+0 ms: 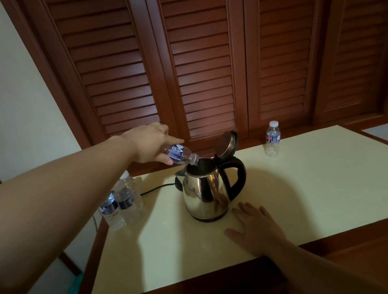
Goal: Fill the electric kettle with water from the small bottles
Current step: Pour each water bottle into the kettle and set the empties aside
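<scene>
Cream tabletop (313, 181): left hand (150, 141) grips tilted bottle (179, 154) (over kettle (205, 189)).

We have one view only, worn on the head, looking forward and steeply down across a cream-topped wooden table (314, 193) from its near edge. Brown louvred wooden doors (202, 61) fill the upper frame (their lines splay outward, the wide lens at work). Both forearms enter from the lower corners, close to us.
</scene>
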Motion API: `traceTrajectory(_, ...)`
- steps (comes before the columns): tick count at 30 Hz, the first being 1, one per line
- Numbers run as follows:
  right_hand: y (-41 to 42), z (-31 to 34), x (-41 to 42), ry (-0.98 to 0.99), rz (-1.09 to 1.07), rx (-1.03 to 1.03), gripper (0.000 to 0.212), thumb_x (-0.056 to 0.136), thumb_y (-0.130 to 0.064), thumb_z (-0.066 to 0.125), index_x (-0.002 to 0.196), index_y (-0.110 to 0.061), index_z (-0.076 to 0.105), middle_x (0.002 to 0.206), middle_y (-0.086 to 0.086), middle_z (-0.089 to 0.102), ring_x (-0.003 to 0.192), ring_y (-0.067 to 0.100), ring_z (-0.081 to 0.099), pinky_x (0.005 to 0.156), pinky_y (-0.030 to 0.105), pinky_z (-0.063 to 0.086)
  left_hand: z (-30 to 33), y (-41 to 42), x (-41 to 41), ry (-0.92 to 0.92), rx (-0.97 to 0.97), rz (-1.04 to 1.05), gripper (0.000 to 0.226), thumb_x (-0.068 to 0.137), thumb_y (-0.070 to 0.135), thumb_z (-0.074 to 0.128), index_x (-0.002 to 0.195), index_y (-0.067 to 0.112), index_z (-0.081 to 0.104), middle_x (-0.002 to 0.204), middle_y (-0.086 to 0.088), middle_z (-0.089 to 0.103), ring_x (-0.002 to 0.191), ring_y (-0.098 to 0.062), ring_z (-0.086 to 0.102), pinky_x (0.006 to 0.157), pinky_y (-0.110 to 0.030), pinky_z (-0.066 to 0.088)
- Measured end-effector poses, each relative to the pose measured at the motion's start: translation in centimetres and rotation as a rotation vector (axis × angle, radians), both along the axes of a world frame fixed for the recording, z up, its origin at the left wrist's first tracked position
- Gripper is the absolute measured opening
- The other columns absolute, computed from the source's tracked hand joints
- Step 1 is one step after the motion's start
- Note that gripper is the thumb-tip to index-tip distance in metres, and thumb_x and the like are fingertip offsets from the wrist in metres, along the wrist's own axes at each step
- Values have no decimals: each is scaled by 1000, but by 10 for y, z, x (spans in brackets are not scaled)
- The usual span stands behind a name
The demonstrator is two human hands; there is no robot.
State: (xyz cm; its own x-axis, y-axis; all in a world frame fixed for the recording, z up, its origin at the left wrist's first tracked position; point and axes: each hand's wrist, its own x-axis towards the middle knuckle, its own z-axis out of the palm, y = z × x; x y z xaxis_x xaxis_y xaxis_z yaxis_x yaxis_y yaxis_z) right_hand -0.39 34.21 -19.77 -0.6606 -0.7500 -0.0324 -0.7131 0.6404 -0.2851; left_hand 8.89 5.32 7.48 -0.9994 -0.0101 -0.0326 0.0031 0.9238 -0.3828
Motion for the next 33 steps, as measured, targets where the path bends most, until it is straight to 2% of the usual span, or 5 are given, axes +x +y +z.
traceTrajectory(17,-1,-2,-1,-4,-15,6,88,93,-79,32,165,-31,18,174,-5,5,160,14,0,129,43,0,5,23,-14,-97,-200,-77,74,93,67,59,158,41,35,124,0,50,118,-22,44,95,-40,45)
traceTrajectory(23,-1,-1,-1,-5,-17,25,87,93,-79,32,165,-31,17,174,-5,5,160,14,0,129,44,0,-32,-6,16,162,337,190,68,89,67,65,146,33,49,129,-4,59,125,-30,56,103,-46,48)
traceTrajectory(28,-3,4,0,-24,-10,21,87,93,-79,35,164,-31,22,174,-4,8,160,15,3,129,45,2,-96,0,61,485,883,345,42,89,48,76,121,27,57,98,10,70,88,-12,67,73,-30,49)
traceTrajectory(31,-8,15,-2,-1,-15,71,85,88,-80,41,156,-30,39,168,0,30,154,22,26,125,47,22,-137,9,82,575,1049,432,39,83,37,85,105,24,56,87,8,69,72,-7,63,63,-26,46)
traceTrajectory(33,-14,29,3,61,23,112,70,87,-75,45,136,-28,57,143,1,54,131,23,49,108,44,43,-164,14,95,585,1088,463,42,79,32,89,98,25,52,85,6,67,70,-7,62,63,-23,48)
